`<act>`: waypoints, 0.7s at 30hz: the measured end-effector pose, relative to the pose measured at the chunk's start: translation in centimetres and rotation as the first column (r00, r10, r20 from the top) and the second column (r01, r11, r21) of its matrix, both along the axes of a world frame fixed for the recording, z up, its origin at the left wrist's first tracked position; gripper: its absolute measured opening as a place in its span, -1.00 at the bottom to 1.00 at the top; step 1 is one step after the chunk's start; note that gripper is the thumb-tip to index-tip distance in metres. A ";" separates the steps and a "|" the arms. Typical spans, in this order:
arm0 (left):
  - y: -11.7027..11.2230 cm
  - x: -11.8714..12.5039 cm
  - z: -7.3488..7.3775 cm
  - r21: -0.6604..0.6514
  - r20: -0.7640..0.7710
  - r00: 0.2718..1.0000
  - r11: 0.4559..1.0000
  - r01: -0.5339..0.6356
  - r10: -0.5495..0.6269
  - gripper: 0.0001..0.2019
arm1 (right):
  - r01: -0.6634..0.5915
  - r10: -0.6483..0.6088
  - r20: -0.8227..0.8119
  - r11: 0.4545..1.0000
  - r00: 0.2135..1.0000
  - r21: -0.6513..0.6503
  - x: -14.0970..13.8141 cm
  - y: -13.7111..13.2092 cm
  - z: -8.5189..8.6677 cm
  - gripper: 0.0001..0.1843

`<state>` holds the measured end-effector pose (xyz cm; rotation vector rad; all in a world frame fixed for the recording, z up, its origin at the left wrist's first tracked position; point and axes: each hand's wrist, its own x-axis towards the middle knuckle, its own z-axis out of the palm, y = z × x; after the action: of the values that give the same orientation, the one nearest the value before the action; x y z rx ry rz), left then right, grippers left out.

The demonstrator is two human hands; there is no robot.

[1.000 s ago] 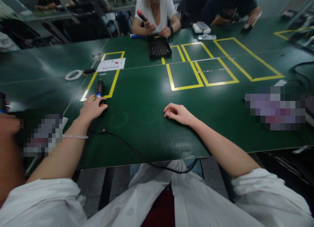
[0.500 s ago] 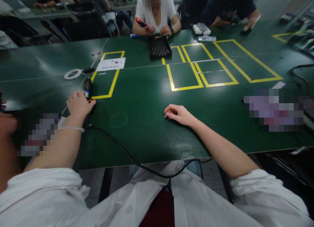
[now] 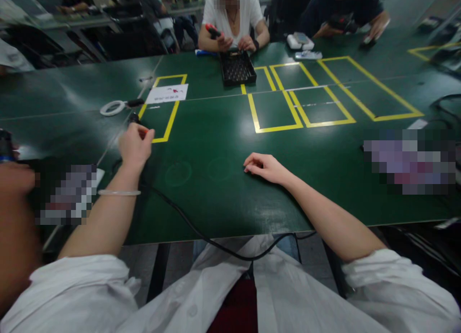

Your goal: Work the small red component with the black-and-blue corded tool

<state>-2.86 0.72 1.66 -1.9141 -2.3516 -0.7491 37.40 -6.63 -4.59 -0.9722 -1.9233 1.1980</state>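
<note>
My left hand (image 3: 136,145) is closed around a black corded cylindrical tool, whose dark end (image 3: 134,117) sticks out beyond the fingers. A bit of orange shows between thumb and forefinger; most of the tool is hidden by the hand. From below the wrist, a black cord (image 3: 180,213) runs across the table and over its front edge into my lap. My right hand (image 3: 268,167) rests on the green tabletop (image 3: 223,198), fingers loosely curled, a gap inside the thumb, nothing seen in it.
Yellow tape outlines (image 3: 277,130) mark the table. A white sheet (image 3: 167,92) and a coiled white cable (image 3: 112,108) lie beyond my left hand. Opposite, a person works over a black tray (image 3: 237,68). Another person's hand (image 3: 18,177) is at far left; a blurred-out item (image 3: 410,162) lies right.
My left hand has gone from lying over the tool to being curled around it, and sits slightly further right. My right hand keeps its place. The view has shifted a little.
</note>
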 end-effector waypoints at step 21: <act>-6.8 20.0 -5.2 -0.005 0.921 0.193 0.484 0.875 -0.338 -0.26 | -0.087 0.084 -0.103 0.996 0.991 -0.030 -0.3 -0.1 -0.5 -0.74</act>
<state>17.09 -6.11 -3.50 -3.7239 -2.0424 -1.4655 37.07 -6.68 -5.08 -0.8371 -1.8857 1.3086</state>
